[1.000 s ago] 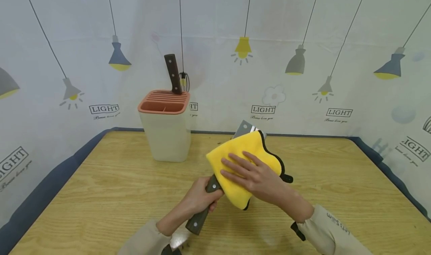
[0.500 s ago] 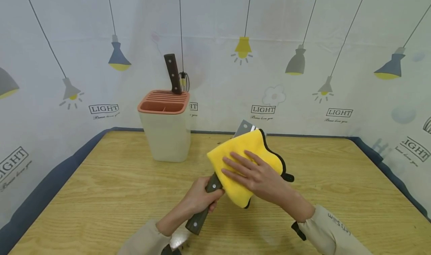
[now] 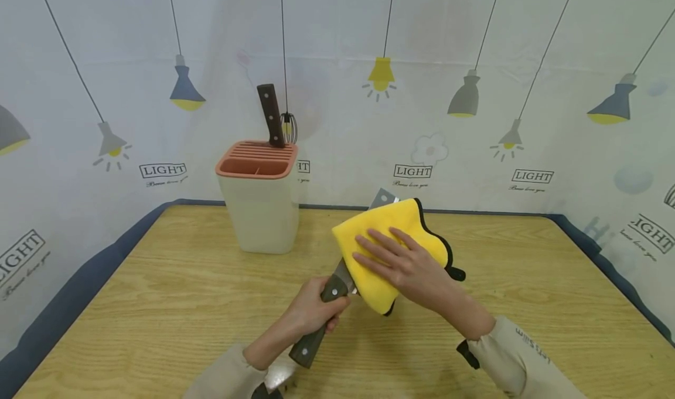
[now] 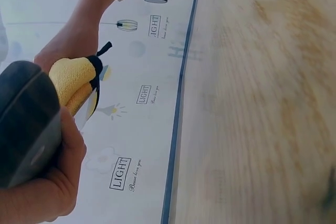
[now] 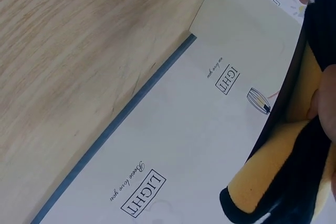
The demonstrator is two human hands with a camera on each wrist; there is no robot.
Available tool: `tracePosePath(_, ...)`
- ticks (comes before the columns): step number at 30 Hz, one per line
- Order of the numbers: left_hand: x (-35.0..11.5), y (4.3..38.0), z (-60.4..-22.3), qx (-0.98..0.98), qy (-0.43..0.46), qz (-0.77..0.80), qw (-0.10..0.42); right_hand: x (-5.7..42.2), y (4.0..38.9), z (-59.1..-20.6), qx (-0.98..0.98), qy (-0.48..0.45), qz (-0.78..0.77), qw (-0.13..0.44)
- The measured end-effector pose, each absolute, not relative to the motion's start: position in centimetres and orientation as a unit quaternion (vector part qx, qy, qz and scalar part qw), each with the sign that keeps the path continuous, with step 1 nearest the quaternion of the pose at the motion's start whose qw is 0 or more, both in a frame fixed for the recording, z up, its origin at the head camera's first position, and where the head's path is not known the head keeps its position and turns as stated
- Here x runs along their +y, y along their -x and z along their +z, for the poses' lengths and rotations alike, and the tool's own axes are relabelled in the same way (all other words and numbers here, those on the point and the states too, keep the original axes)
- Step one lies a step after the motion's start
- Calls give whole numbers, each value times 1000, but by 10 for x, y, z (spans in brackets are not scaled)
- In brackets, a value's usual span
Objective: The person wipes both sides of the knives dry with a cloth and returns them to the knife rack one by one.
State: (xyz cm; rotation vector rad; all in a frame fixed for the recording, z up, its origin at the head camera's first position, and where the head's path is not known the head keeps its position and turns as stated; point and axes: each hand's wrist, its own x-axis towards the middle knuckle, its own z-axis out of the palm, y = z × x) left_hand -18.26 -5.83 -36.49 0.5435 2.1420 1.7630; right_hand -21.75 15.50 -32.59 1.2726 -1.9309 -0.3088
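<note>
My left hand (image 3: 311,308) grips the dark, riveted handle (image 3: 310,346) of a cleaver, which slants up and away over the table. A yellow cloth (image 3: 345,235) with black edging is folded over the blade. The squared blade end (image 3: 384,198), with a hole in its corner, sticks out beyond the cloth, and a strip of blade (image 3: 344,276) shows near the handle. My right hand (image 3: 408,270) holds the cloth against the blade, its fingers spread across the top. From above, its thumb is hidden; the right wrist view shows the cloth (image 5: 268,171) bunched around the blade edge.
A cream knife holder (image 3: 263,217) with an orange slotted top stands at the back left, with one dark-handled knife (image 3: 271,118) in it. Below my left wrist lies a shiny metal piece (image 3: 278,375), partly hidden. A printed curtain (image 3: 337,94) borders the wooden table (image 3: 158,305).
My right hand and the cloth have shifted slightly up and right along the blade, baring blade beside the handle. My left hand and the cleaver have stayed nearly still.
</note>
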Motion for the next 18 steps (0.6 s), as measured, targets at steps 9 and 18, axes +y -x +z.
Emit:
tracePosePath(9, -59, 183, -366, 747, -189, 618, 161, 162, 223, -322, -783, -478, -131, 375)
tracePosePath(18, -59, 178, -361, 745, -191, 620, 154, 166, 227, -320, -804, -444, -136, 372)
